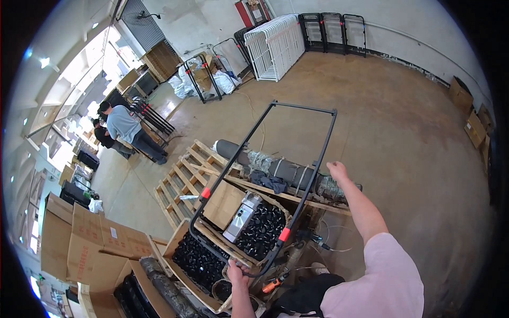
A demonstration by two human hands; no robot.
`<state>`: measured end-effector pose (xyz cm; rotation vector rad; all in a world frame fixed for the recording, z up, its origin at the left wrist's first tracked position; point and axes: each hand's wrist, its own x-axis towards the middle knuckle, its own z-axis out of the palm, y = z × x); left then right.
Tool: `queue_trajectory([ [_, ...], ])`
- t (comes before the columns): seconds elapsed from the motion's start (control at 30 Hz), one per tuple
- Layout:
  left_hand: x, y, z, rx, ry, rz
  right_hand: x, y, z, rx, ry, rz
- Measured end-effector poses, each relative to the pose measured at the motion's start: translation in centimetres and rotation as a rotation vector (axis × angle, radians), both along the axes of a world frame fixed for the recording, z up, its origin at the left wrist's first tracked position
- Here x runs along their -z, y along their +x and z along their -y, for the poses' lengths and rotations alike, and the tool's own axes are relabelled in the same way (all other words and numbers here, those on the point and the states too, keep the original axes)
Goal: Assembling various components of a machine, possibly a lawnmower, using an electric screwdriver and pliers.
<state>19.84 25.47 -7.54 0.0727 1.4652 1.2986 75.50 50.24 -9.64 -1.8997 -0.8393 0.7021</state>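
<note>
Two hands steady a black tube frame over boxes of parts.

The left hand (237, 271) is clenched around the near rounded end of the frame (268, 183); the right hand (336, 170) grips its right rail, fingers wrapped as far as can be seen. The frame is a thin black metal rectangle with two red bands, its long axis running from the person up and away toward the far wall. Under it sit cardboard boxes (212, 249) of small glossy black parts, a grey roll (281, 168) and a wooden pallet (183, 183).
</note>
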Motion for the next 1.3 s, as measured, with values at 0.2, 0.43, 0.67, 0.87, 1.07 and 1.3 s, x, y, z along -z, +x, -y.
queue_trajectory([
  [0.2,-0.7,-2.1,-0.2,-0.020,-0.073,-0.026,1.7,0.2,-10.5,-0.083,-0.135,-0.571],
  [0.43,-2.4,-2.7,-2.8,-0.100,-0.142,0.074,-4.6,-0.3,-11.1,0.076,0.004,-0.425],
  [0.67,-3.3,-9.7,8.0,-0.150,-0.048,-0.103,-13.6,-5.4,3.2,-0.198,0.054,-0.495],
  [0.87,-10.3,-11.4,18.2,-0.390,-0.214,-0.441,-11.2,-11.9,17.3,-0.278,-0.130,-0.567],
  [1.07,-11.2,-19.0,29.0,-0.415,-0.303,-0.513,-9.7,-21.0,25.2,-0.353,-0.218,-0.632],
  [1.3,-3.6,-27.9,34.3,-0.363,-0.269,-0.503,-5.0,-25.3,28.2,-0.314,-0.353,-0.670],
])
